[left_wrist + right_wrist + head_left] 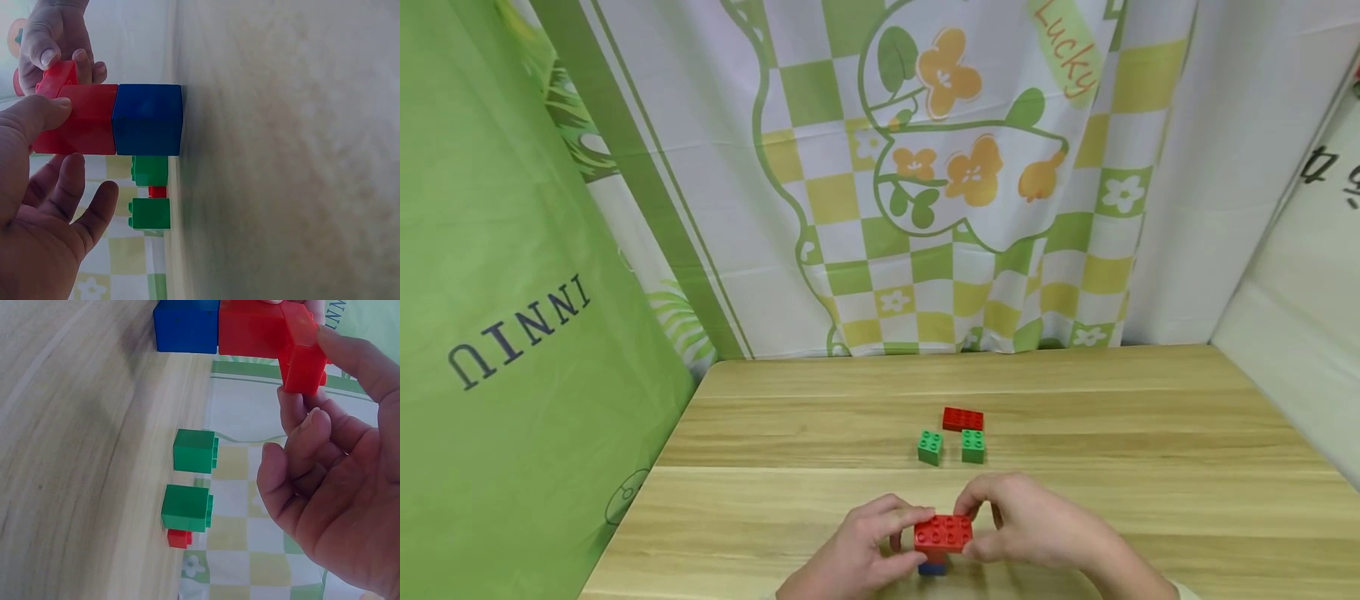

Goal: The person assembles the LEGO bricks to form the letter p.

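Note:
A blue brick (148, 120) stands on the table with a taller red brick (94, 119) stacked on it. Across the top lies a flat red brick (944, 535), studs up, its right end jutting out past the stack. My left hand (867, 546) pinches the upper part of the stack at its left side, thumb at the near face and a finger at the far edge. From the right, my right hand (1041, 521) pinches the overhanging end of the flat red brick between thumb and fingertips.
Beyond the hands stand two green bricks, a left one (930, 447) and a right one (973, 447). Another red brick (962, 419) lies just behind them. The wooden table (760, 425) ends at a patterned curtain (917, 275), with a green cloth (535, 250) on the left.

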The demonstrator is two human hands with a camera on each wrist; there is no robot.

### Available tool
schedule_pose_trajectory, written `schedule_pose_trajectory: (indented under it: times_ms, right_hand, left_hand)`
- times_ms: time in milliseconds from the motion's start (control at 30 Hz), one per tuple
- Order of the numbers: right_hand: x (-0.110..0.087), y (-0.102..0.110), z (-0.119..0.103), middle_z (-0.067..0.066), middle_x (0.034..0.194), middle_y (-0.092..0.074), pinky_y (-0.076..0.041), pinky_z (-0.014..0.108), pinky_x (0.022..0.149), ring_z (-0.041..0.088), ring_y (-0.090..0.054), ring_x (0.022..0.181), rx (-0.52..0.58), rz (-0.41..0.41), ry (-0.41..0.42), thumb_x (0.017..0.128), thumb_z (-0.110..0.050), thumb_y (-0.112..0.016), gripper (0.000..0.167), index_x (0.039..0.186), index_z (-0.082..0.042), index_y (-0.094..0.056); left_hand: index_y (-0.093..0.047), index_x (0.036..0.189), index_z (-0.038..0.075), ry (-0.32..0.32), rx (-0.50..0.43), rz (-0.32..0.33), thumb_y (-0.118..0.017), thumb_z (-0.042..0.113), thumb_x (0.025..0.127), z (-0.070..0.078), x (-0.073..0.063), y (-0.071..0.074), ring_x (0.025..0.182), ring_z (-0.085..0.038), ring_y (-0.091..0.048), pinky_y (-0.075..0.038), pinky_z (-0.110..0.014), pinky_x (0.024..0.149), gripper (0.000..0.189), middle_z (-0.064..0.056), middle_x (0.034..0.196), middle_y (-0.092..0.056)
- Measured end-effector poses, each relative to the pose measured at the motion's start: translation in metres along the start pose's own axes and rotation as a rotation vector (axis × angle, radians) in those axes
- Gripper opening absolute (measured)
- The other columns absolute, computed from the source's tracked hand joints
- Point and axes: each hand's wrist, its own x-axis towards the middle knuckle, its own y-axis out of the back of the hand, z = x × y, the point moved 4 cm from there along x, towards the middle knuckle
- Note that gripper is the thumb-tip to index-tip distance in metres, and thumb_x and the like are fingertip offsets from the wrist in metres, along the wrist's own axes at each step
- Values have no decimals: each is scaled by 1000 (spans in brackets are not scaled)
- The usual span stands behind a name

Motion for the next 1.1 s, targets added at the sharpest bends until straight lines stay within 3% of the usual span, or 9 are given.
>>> schedule_pose_trajectory:
  times_ms: [300, 467, 600, 733, 933, 1100]
  right_hand:
    - [-2, -2, 5, -7, 88, -63, -42, 25, 54, 7, -52, 66, 53, -13, -60, 82, -31, -87, 25, 99, -29, -68]
    - [-1, -3, 6, -5, 87, -64, -42, 24, 54, 6, -51, 65, 66, -18, -47, 82, -32, -87, 25, 99, -31, -68]
    - [-3, 4, 10, -3, 91, -65, -45, 25, 56, 7, -52, 66, 122, -19, -18, 85, -31, -86, 24, 102, -25, -69]
    - [-1, 18, 20, -2, 92, -65, -48, 27, 60, 11, -55, 72, 134, 37, -25, 92, -31, -80, 21, 104, -18, -69]
    - [12, 29, 38, -3, 94, -66, -49, 30, 63, 18, -57, 77, 59, 138, -110, 95, -35, -76, 26, 105, -12, -69]
    - [27, 33, 56, 2, 101, -67, -48, 33, 65, 19, -55, 76, 36, 233, -214, 92, -26, -78, 27, 108, -6, -69]
  left_hand:
    - [-68, 133, 5, -22, -14, 8, -80, 5, 91, -2, 2, 0, 84, -4, -62, -55, -17, 66, 44, -3, 112, -69]
    - [-67, 133, 2, -68, 12, 6, -78, 5, 92, -1, 1, 0, 87, -10, -66, -55, -16, 69, 43, -6, 114, -69]
    - [-66, 135, 2, -12, -35, -16, -77, 9, 95, -2, 1, -1, 87, -9, -66, -57, -19, 68, 43, -3, 115, -68]
    - [-66, 136, 3, 50, -64, -34, -76, 12, 96, -3, 2, -1, 86, -2, -62, -58, -21, 69, 42, -1, 115, -67]
    - [-66, 135, 3, 3, -19, -31, -77, 8, 94, -2, 2, 0, 84, 3, -59, -57, -18, 67, 42, -3, 113, -68]
    - [-65, 135, 1, -2, -2, -38, -77, 8, 94, -2, 1, -1, 83, 2, -60, -56, -16, 67, 43, -4, 113, -68]
